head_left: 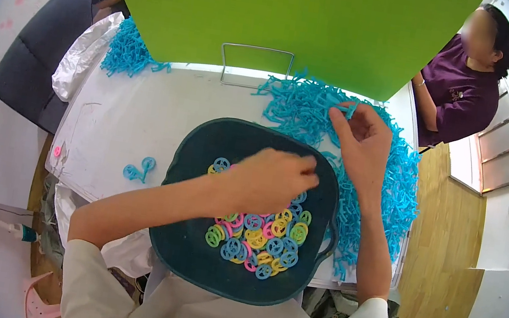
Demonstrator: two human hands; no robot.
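A dark green plastic basin (204, 145) stands in front of me, holding many small spoked plastic wheels (253, 222) in blue, yellow, pink and green. Over the basin, my left hand (274, 178) has its fingers curled together; whatever is between them, if anything, is hidden. At the edge of the turquoise heap, my right hand (366, 139) pinches a small turquoise plastic piece (345, 109) between thumb and fingers. The heap of thin branched turquoise pieces (304, 110) spreads behind and to the right of the basin.
A blue piece with two wheels on a stem (139, 170) lies left on the white table (116, 118). Another turquoise pile (127, 51) is at the far left, by a white bag (82, 57). A green panel (275, 17) with a wire stand (252, 86) rises behind. Another person (459, 91) sits at right.
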